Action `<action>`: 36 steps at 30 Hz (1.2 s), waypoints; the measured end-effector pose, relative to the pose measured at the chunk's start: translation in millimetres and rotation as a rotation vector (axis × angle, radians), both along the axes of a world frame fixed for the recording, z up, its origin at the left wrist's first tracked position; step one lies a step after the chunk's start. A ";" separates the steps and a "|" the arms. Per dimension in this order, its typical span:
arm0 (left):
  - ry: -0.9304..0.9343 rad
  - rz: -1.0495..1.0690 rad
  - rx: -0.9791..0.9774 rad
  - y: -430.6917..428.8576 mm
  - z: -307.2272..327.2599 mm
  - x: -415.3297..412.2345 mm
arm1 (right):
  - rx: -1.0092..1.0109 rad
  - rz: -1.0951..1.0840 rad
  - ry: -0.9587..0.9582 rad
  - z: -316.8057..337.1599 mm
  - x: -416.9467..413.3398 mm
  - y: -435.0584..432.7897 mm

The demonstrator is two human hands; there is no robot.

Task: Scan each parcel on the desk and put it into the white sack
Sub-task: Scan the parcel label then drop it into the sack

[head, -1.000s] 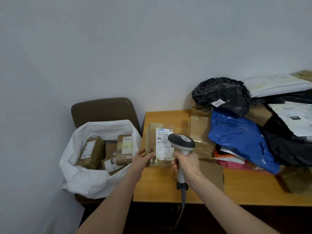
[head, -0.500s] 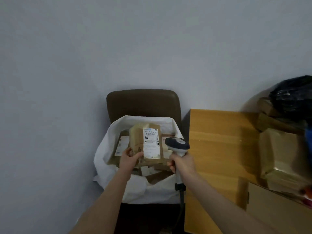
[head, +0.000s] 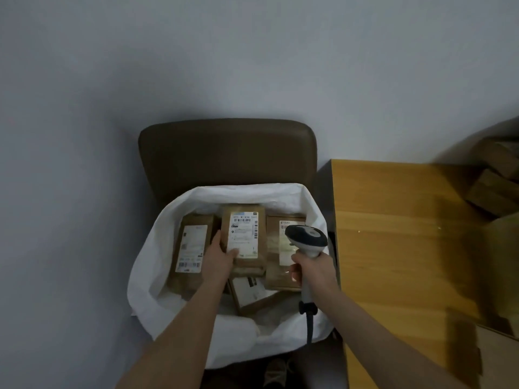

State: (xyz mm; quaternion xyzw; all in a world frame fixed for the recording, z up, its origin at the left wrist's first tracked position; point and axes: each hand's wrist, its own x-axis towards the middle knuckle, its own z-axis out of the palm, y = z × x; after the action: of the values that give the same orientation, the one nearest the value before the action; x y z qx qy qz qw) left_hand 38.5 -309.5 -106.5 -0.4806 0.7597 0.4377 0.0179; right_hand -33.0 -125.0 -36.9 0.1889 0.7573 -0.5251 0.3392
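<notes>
Grips parcel (head: pixel 243 237) in left hand (head: pixel 222 259), thumb on the label, inside the open sack (head: pixel 146 276), over or on the boxes there; hard to tell which. Clamps right hand (head: pixel 311 272) round scanner (head: pixel 307 238) just beside. Could tip parcel off that uneven pile; could snag the dangling cable (head: pixel 309 327) on the floppy rim. Leaves more waiting on surface (head: pixel 393 248).

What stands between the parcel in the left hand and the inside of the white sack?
Nothing visible. The left hand holds the parcel over the open mouth of the sack. Inside, other parcels lie beneath it, and the scanner in the right hand is off to its right.
</notes>
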 end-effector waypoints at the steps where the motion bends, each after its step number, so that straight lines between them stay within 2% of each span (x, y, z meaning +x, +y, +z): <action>1: -0.009 -0.012 -0.041 -2.6 -2.4 -3.5 | 0.006 -0.010 -0.001 -3.7 -3.3 -1.1; 4: -0.059 -0.053 -0.107 -11.3 -6.0 -13.3 | 0.017 -0.028 -0.003 -4.1 -8.1 -0.2; 9: -0.272 -0.181 -0.251 -4.0 6.7 -20.8 | -0.032 -0.033 -0.010 8.8 -9.6 14.2; 13: -0.231 -0.227 -0.321 34.5 31.3 -29.7 | -0.082 -0.049 -0.013 23.9 -8.6 37.5; 19: -0.133 -0.352 -0.307 128.7 78.0 -46.7 | -0.149 -0.071 0.026 60.2 3.1 111.3; 24: -0.113 -0.411 -0.289 228.3 107.0 -43.4 | -0.123 -0.020 0.064 83.9 20.7 205.8; 30: -0.140 -0.533 -0.241 359.6 112.7 -39.1 | -0.041 -0.075 0.051 83.6 33.9 334.6; 36: -0.176 -0.614 -0.131 440.5 96.8 -39.7 | 0.106 -0.149 0.030 60.9 31.5 431.4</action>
State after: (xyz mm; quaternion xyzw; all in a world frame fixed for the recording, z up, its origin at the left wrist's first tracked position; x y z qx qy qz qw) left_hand -1.2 131.0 -9.7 -0.2653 0.8912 0.3186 0.1837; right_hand -1.4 306.3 24.0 0.2545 0.7730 -0.5106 0.2774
